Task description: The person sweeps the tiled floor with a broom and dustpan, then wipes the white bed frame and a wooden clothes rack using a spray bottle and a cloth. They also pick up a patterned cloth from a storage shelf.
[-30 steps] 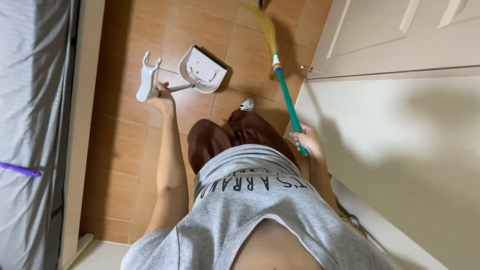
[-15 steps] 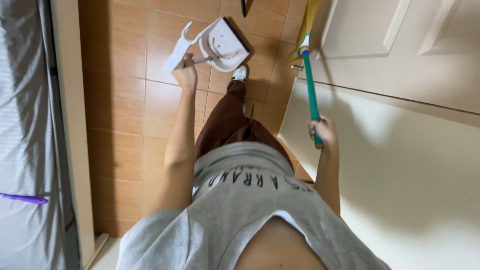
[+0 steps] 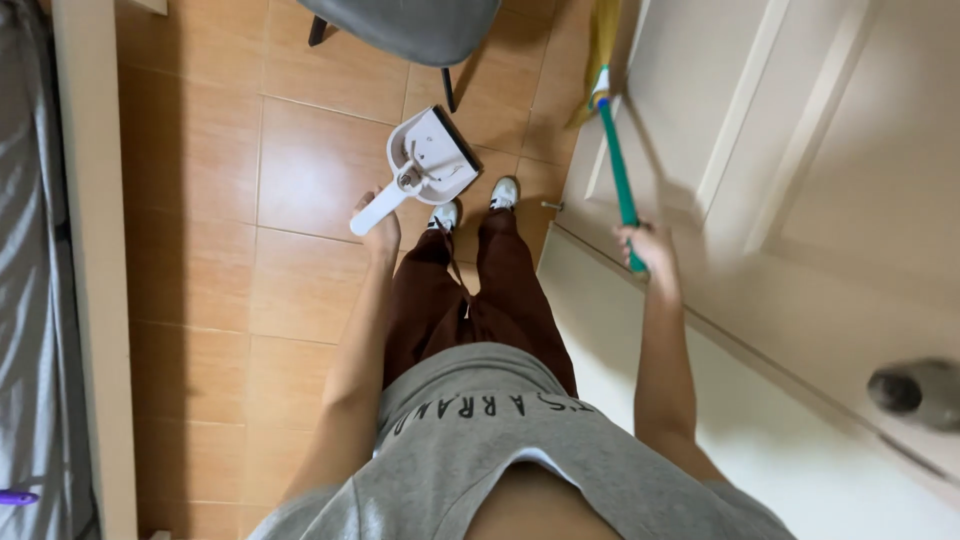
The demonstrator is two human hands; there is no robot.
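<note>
I look straight down my own body at a tiled floor. My left hand [image 3: 381, 233] grips the handle of a white dustpan [image 3: 432, 160], which hangs tilted in front of my feet. My right hand [image 3: 648, 246] is closed around the green handle of a broom [image 3: 616, 170]; its yellow bristles [image 3: 603, 40] point away from me along a white door. I wear a grey shirt, dark red trousers and white shoes.
A grey chair [image 3: 410, 25] on thin dark legs stands just ahead of the dustpan. A white panelled door [image 3: 800, 170] with a round knob [image 3: 915, 392] is on my right. A bed with grey sheets [image 3: 30, 280] and its pale frame run along the left.
I have stood more upright and stepped forward. The dustpan has turned and now hangs closer to my feet. The grey chair has come into view ahead, and the door knob at the right.
</note>
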